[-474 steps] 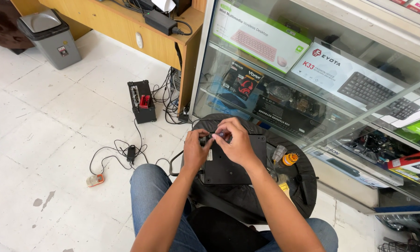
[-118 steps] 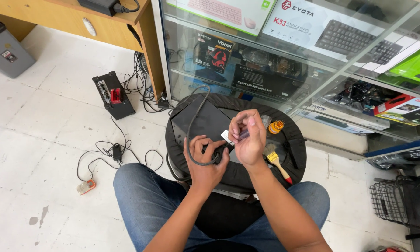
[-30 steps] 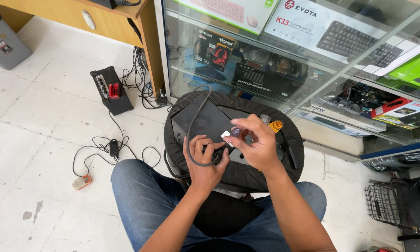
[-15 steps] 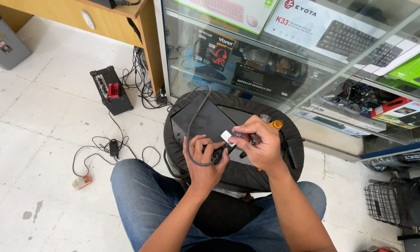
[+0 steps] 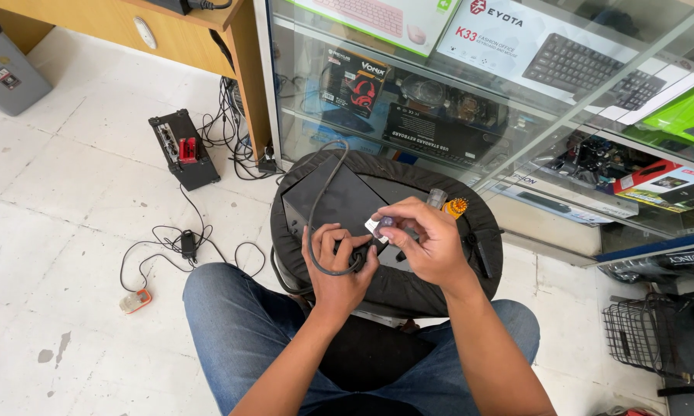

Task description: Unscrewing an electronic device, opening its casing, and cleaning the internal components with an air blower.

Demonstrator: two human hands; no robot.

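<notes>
I sit before a round black padded stool (image 5: pixel 439 289) with a flat black box-shaped device (image 5: pixel 337 202) lying on it. My left hand (image 5: pixel 337 262) grips a looped black cable (image 5: pixel 325 192) that runs up over the device. My right hand (image 5: pixel 428 240) pinches the cable's small plug (image 5: pixel 379 226), silver and purple, just above the left hand's fingers. An orange-handled screwdriver (image 5: pixel 455 206) lies on the stool behind my right hand.
A glass display cabinet (image 5: pixel 470 100) with boxed keyboards and headsets stands right behind the stool. On the tiled floor to the left lie a black box with a red part (image 5: pixel 183 148), tangled cables (image 5: pixel 169 246), an orange switch (image 5: pixel 134 300). A wire basket (image 5: pixel 640 335) sits at right.
Over the last second my right hand has moved slightly left and down with the plug, closer to my left hand. The left hand keeps its grip on the cable.
</notes>
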